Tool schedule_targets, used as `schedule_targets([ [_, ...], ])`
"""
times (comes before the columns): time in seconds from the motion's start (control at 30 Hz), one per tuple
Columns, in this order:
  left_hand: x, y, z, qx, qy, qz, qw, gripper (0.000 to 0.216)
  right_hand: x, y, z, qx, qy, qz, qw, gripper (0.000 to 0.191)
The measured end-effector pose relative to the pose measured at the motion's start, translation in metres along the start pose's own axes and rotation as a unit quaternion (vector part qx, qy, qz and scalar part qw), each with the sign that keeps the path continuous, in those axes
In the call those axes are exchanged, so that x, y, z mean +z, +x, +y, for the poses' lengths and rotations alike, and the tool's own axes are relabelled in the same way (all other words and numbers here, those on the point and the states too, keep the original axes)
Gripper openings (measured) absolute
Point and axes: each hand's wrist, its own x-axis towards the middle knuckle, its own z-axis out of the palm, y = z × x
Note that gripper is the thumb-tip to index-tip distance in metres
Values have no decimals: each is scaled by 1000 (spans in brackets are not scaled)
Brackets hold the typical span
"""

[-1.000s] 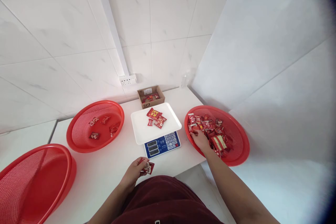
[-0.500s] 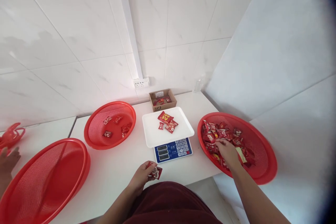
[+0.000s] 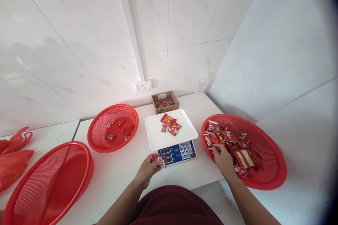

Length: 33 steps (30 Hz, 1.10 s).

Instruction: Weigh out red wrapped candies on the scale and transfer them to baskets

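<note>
Left hand (image 3: 147, 171) at lower centre of the frame, thumb on top, grasping a held packet (image 3: 160, 162): flat, red, with a pale printed patch and its long axis roughly sideways. Up and slightly right from there, the scale tray (image 3: 185, 135), nearer to this hand than to the other.

Right of centre, the right hand (image 3: 224, 161), reaching into the right basket (image 3: 271, 161), thumb and finger at the lower end of a loose packet (image 3: 207, 141). Packet just up and left of the fingertips, by the basket's left rim, long axis steep and tilted; cannot tell whether pinched or only touched. From here, the tray up and to the left.

Around the right hand, a heap of crinkled, glossy red wrappers, including a cream-striped pack (image 3: 243, 158). Basket of red plastic mesh, round-rimmed.

On the smooth white tray, three red packets, the largest with yellow lettering (image 3: 168, 119); below, a blue keypad panel (image 3: 175, 152). Behind, a small cardboard box (image 3: 171, 108). At middle left, a mesh basket (image 3: 97, 126) with a few packets; at lower left, a larger basket (image 3: 29, 186); at the left edge, a limp red plastic bag (image 3: 13, 167).
</note>
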Motion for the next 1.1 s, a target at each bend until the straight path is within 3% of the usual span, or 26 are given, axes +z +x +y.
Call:
schedule_targets([
  [0.33, 25, 68, 48, 71, 169, 20, 983, 42, 5, -9, 2, 2, 0, 14, 1000, 33],
  [0.4, 27, 80, 49, 115, 284, 50, 951, 47, 5, -9, 0, 1, 2, 12, 1000, 32],
  [0.53, 26, 98, 51, 221, 512, 91, 825, 55, 4, -9, 0, 6, 8, 8, 1000, 32],
  [0.83, 42, 141, 82, 221, 728, -55, 646, 92, 3, -8, 1, 30, 20, -14, 999, 33],
  [0.97, 46, 151, 81, 219, 759, -57, 611, 78, 4, -8, 3, 20, 29, -11, 999, 32],
  [1.1, 43, 141, 75, 231, 749, -31, 621, 69, 4, -9, 4, 17, 6, -6, 1000, 31],
])
